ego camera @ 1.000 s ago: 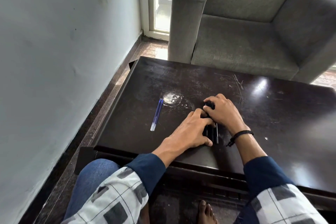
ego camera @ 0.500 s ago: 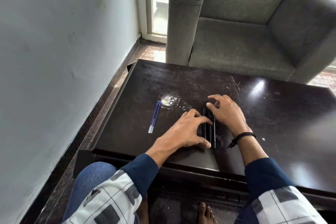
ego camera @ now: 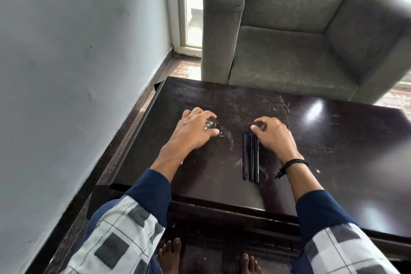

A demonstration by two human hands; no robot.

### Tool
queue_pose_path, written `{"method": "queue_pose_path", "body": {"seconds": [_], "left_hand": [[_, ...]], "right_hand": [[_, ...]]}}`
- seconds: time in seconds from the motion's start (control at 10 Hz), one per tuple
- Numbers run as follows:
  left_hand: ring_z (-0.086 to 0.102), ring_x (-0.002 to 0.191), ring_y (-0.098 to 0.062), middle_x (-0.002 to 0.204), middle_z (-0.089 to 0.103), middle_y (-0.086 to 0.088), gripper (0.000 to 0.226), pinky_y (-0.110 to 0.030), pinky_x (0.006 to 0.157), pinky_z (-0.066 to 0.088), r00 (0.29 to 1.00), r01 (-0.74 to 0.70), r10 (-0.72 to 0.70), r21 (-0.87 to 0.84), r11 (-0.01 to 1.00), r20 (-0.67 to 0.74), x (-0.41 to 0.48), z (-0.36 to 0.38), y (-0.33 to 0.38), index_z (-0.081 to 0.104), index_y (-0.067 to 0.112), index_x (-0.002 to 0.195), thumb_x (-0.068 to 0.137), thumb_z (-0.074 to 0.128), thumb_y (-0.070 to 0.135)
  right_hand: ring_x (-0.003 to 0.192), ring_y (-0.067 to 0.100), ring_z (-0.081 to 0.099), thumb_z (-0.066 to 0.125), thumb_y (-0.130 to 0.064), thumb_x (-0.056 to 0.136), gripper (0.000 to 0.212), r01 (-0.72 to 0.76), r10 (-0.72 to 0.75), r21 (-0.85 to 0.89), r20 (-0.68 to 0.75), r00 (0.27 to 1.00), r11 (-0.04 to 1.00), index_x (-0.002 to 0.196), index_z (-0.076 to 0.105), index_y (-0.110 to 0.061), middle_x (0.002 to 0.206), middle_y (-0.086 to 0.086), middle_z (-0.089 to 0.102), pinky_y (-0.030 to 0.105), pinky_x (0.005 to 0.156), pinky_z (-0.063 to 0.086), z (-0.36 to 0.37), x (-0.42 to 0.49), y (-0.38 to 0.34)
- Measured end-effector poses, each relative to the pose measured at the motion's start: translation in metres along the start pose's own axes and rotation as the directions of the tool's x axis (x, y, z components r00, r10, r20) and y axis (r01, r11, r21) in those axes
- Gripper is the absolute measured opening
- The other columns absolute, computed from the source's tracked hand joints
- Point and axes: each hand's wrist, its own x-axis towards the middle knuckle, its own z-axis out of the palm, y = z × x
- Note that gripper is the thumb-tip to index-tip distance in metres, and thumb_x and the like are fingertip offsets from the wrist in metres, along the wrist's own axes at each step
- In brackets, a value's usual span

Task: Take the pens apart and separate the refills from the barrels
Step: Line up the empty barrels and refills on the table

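The left grip [ego camera: 195, 131] is laid palm down on the bench [ego camera: 333, 140], with its fingers spread and bent so that the tips meet the dark top. What lies beneath it is hidden, so it cannot be told whether anything is held. A pale tip [ego camera: 181, 162] is seen poking out just beside the left wrist, on the near side of that grip; what it belongs to cannot be told. A whitish scuff [ego camera: 225, 138] is marked on the bench just to the right of the left grip.

The right grip [ego camera: 273, 137] is loosely curled, with thumb and forefinger close together, and nothing is seen between them. Three dark barrels [ego camera: 250, 158] are laid side by side, flat on the bench, just to the left of the right grip. Their far ends are placed just under its thumb, though whether they are touched cannot be told. They are set apart from the left grip. A black cord band [ego camera: 293, 163] is worn on the right wrist. Beyond both grips a grey armchair [ego camera: 289, 55] is seen at the bench's far edge.
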Motion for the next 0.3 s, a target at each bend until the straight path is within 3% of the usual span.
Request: {"method": "queue_pose_path", "body": {"seconds": [0.2, 0.3], "left_hand": [[0.036, 0.133, -0.022, 0.139, 0.05, 0.004, 0.038, -0.04, 0.11, 0.031, 0.999, 0.045, -0.045, -0.003, 0.999, -0.009, 0.011, 0.0, -0.016, 0.056, 0.033, 0.136, 0.098, 0.06, 0.036], [0.033, 0.137, -0.023, 0.145, 0.045, 0.005, 0.04, -0.045, 0.113, 0.03, 0.996, 0.084, -0.086, 0.066, 0.994, 0.022, 0.024, 0.0, -0.026, 0.052, 0.035, 0.139, 0.1, 0.057, 0.04]], "right_hand": [[0.112, 0.03, 0.06, 0.061, -0.044, 0.098, 0.035, 0.045, -0.045, 0.053, 0.015, 0.999, 0.998, 0.127, 0.068, -0.025, 0.116, 0.004, 0.062, 0.035, 0.089, 0.046, 0.012, 0.001, 0.002], [0.111, 0.028, 0.061, 0.062, -0.045, 0.097, 0.038, 0.051, -0.052, 0.057, 0.001, 0.999, 0.997, 0.127, 0.068, -0.023, 0.115, 0.005, 0.064, 0.03, 0.086, 0.041, 0.014, 0.016, 0.003]]}}
